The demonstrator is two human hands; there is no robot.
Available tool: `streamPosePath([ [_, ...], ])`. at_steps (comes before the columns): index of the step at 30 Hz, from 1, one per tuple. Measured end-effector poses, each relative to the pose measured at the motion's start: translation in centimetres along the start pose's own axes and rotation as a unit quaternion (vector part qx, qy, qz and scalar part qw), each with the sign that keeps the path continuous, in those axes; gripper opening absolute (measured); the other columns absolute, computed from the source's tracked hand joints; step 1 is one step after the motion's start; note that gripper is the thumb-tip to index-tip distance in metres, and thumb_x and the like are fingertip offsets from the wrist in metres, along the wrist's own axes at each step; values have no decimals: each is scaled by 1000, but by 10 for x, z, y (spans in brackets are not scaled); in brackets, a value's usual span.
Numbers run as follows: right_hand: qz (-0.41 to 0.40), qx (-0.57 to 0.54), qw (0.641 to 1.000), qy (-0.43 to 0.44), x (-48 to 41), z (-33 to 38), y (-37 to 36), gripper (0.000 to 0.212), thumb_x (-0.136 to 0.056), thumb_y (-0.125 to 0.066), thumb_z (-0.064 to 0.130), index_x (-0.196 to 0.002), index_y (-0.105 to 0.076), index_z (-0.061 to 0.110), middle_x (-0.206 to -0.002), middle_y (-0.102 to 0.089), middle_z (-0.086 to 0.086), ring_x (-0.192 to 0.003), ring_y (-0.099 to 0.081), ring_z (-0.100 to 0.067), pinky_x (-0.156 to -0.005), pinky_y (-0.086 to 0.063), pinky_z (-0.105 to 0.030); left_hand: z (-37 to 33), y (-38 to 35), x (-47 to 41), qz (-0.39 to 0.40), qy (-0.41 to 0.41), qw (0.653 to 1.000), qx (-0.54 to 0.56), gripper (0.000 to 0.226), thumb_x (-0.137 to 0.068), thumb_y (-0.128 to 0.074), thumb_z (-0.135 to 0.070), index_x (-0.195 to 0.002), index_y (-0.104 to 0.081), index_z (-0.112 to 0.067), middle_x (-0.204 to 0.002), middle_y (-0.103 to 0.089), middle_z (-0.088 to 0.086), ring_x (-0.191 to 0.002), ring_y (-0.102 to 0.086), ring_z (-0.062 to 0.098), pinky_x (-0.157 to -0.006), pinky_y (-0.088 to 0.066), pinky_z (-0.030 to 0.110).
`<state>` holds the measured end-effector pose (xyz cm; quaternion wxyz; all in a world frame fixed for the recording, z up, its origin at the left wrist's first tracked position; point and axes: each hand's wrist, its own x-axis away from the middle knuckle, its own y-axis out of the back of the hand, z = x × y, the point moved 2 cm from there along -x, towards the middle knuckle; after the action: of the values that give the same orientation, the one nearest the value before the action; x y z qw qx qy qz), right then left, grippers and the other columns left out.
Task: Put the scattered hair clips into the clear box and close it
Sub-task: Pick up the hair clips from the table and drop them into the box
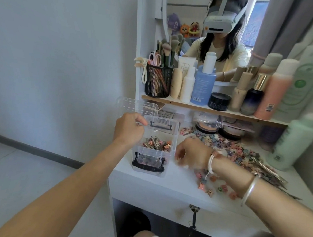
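The clear box (pixel 171 135) stands open on the left part of the white dressing table (pixel 148 183), partly filled with hair clips (pixel 157 144). Its clear lid (pixel 134 105) stands tilted behind it. My left hand (pixel 129 128) grips the box's upper left rim, fingers curled. My right hand (pixel 191 153) hovers just right of the box, blurred, fingers bent down; what it holds cannot be made out. A large heap of pastel scattered clips (pixel 240 155) lies to the right, and a few loose clips (pixel 210 186) sit below my wrist.
A shelf (pixel 171 102) above carries a black mesh brush cup (pixel 158 81), bottles and a black jar (pixel 219 101). Compacts (pixel 207 127) sit under it. A tall green bottle (pixel 294 143) stands at the far right. A mirror reflects a person. The table's left edge drops off beside the box.
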<state>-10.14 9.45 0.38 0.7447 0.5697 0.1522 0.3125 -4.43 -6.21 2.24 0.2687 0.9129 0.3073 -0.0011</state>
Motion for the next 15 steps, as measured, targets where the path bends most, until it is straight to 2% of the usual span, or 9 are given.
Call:
streamPosePath([
  [2, -104, -24, 994, -15, -4, -4, 25, 15, -81, -64, 6, -95, -70, 9, -99, -69, -5, -82, -58, -11, -73, -43, -16, 0, 0, 1, -1, -1, 1000, -3, 29, -83, -47, 8, -73, -60, -16, -124, -60, 13, -106, -61, 31, -96, -49, 41],
  [4, -191, -122, 974, -1, -6, 0, 52, 7, -81, -65, 8, -83, -66, 14, -86, -66, -2, -68, -58, -11, -61, -48, -12, -2, -2, 2, 3, -1, 1000, -8, 28, -83, -47, 8, -75, -60, -16, -121, -61, 12, -103, -62, 32, -96, -49, 40],
  [6, -172, -199, 964, 38, -8, 14, 62, 7, -80, -68, 10, -79, -64, 15, -76, -62, 1, -55, -57, -10, -56, -50, -13, -3, -5, 4, 8, -3, 1000, -11, 27, -83, -47, 7, -76, -60, -16, -118, -63, 12, -102, -63, 32, -95, -49, 38],
  [7, -134, -197, 970, 53, -9, 22, 60, 5, -80, -68, 12, -84, -66, 14, -76, -62, 2, -54, -56, -10, -58, -51, -14, -4, -7, 5, 10, -5, 1000, -11, 27, -83, -47, 7, -76, -60, -16, -116, -64, 12, -101, -63, 32, -93, -50, 37],
  [9, -63, -147, 985, 72, -11, 32, 53, 17, -82, -66, 16, -97, -70, 12, -77, -64, 5, -57, -56, -10, -57, -48, -9, -5, -8, 7, 12, -6, 1000, -12, 27, -83, -47, 6, -76, -60, -16, -112, -65, 12, -98, -63, 31, -88, -49, 35],
  [10, -56, -132, 987, 78, -11, 32, 52, 19, -83, -65, 17, -100, -70, 13, -79, -65, 5, -61, -58, -14, -59, -49, -9, -6, -8, 7, 13, -6, 1000, -11, 27, -83, -47, 6, -75, -60, -17, -111, -66, 12, -98, -64, 31, -87, -49, 35],
  [12, -94, -151, 981, 80, -7, 28, 60, 15, -84, -63, 15, -96, -71, 14, -83, -68, -1, -73, -64, -29, -74, -57, -28, -6, -8, 8, 14, -6, 1000, -10, 27, -83, -47, 6, -75, -60, -17, -112, -65, 12, -100, -63, 32, -88, -49, 36],
  [13, -111, -173, 976, 70, -4, 23, 64, 10, -84, -63, 14, -90, -71, 15, -79, -68, -1, -75, -65, -32, -75, -58, -35, -6, -7, 9, 13, -5, 1000, -10, 28, -83, -47, 6, -75, -60, -16, -113, -65, 11, -101, -63, 32, -89, -49, 37],
  [15, -96, -176, 978, 50, 5, 11, 66, 8, -84, -63, 13, -78, -64, 18, -71, -63, 3, -63, -63, -21, -61, -58, -27, -6, -7, 9, 11, -4, 1000, -7, 29, -83, -46, 8, -74, -60, -16, -117, -64, 10, -102, -62, 32, -93, -49, 37],
])
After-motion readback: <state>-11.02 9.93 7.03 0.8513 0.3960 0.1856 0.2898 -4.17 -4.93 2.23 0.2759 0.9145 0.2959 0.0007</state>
